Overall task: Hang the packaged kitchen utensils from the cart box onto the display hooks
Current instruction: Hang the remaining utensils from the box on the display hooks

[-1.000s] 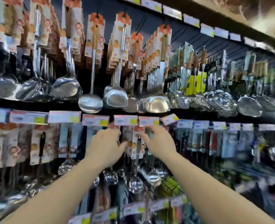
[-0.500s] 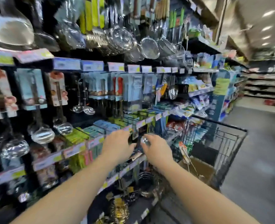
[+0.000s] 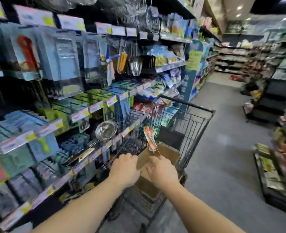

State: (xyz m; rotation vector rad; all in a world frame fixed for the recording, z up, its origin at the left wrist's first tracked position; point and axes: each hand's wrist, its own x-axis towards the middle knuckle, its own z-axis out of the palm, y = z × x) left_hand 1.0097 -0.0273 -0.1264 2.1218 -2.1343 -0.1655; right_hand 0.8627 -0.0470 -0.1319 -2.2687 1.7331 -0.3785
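Observation:
A brown cardboard box [image 3: 166, 154] sits in the black wire cart [image 3: 197, 118]. A packaged utensil with an orange-and-white card [image 3: 149, 137] sticks up out of the box on thin metal stems. My left hand [image 3: 125, 169] hovers at the box's left edge with its fingers loosely curled, and I see nothing in it. My right hand [image 3: 162, 173], with a ring on it, is over the box with its fingertips at the foot of those stems. Motion blur hides whether it grips them. The display hooks with packaged utensils [image 3: 66, 64] hang up on the left.
Shelves with price-tag rails [image 3: 81, 113] run along the left. A mesh strainer [image 3: 106, 130] lies on a lower shelf next to the cart. The grey aisle floor [image 3: 223, 140] stretches ahead, and low racks of goods [image 3: 273, 165] line the right side.
My view has swung right and down, from the hanging ladles to the cart. Both hands left the hooks and dropped to the cardboard box.

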